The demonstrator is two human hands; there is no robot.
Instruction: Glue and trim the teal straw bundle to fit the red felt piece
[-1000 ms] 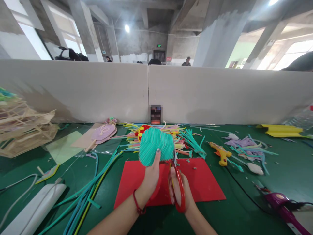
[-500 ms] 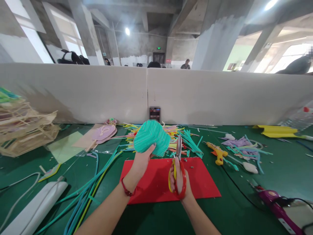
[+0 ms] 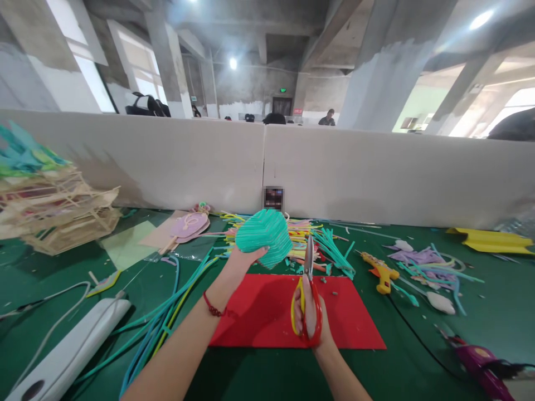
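Note:
My left hand (image 3: pixel 246 264) grips the lower edge of a rounded teal striped piece (image 3: pixel 265 236), its thumb lying across the front. A dark red bracelet is on that wrist. In my right hand (image 3: pixel 310 312) are scissors (image 3: pixel 309 262) with red and yellow handles, blades pointing up and looking closed. The scissors stand just right of the teal piece, not touching it. Beneath both hands lies a red sheet (image 3: pixel 267 312) with small teal scraps near its top right.
Behind the sheet is a pile of coloured strips (image 3: pixel 334 250). To the right are a yellow glue gun (image 3: pixel 380 273), purple scraps (image 3: pixel 422 259) and a purple tool (image 3: pixel 480 365). On the left stand a white power strip (image 3: pixel 75 351), long strips (image 3: pixel 167 317) and a wooden-stick model (image 3: pixel 71 217).
The view has shifted, so most things appear farther right. The teal piece has turned slightly in my left hand. My right hand keeps its hold on the scissors.

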